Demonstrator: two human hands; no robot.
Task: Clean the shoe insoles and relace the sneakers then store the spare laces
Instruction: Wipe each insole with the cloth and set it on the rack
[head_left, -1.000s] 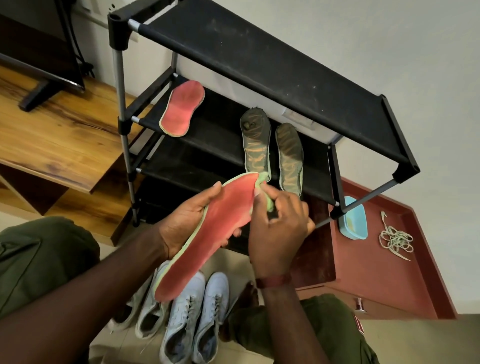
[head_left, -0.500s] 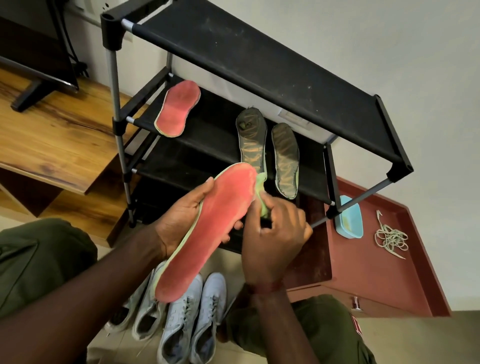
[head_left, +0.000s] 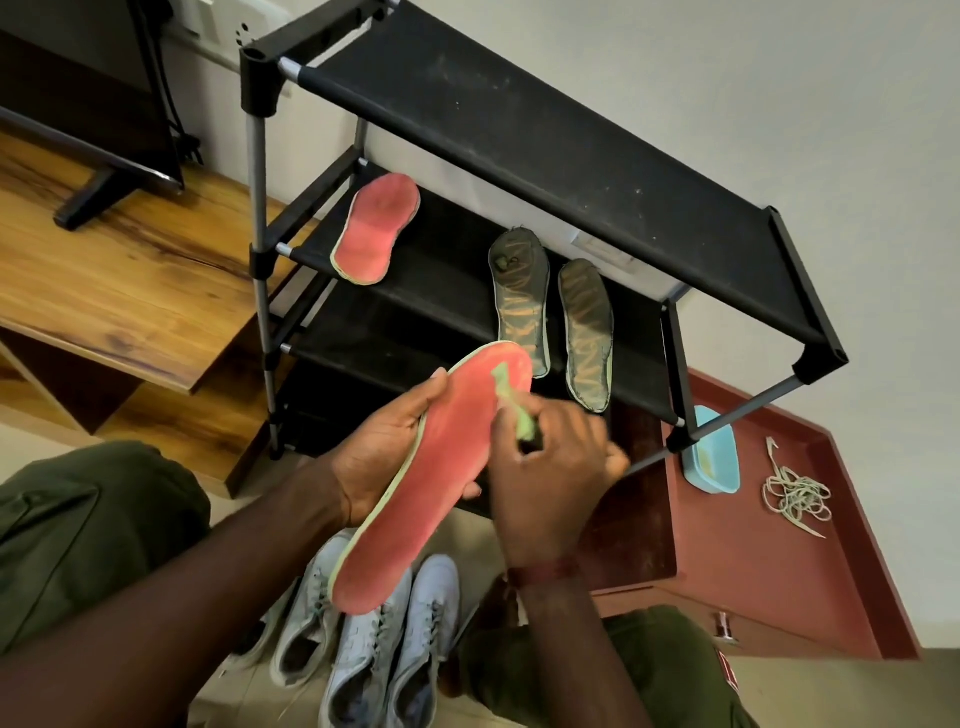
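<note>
My left hand (head_left: 384, 447) grips a long red insole (head_left: 431, 478) with a pale green edge, held slanted in front of the rack. My right hand (head_left: 550, 478) is closed on a small green brush (head_left: 511, 402) whose head presses on the insole's upper end. A second red insole (head_left: 376, 228) lies on the rack's middle shelf at the left. Two dark patterned insoles (head_left: 553, 317) lie side by side on the same shelf. Two pairs of light sneakers (head_left: 363, 634) stand on the floor below my hands. A tangle of pale spare laces (head_left: 795, 493) lies on the red cabinet top.
The black shoe rack (head_left: 545, 135) stands against the wall. A blue dish (head_left: 711, 457) sits on the red cabinet (head_left: 753, 571) beside the laces. A wooden TV stand (head_left: 104, 291) with a screen is at the left. My knees flank the sneakers.
My right hand has shifted the green brush from the insole's tip edge onto its red face, moving slightly down and blurring. The insole stays in my left hand.
</note>
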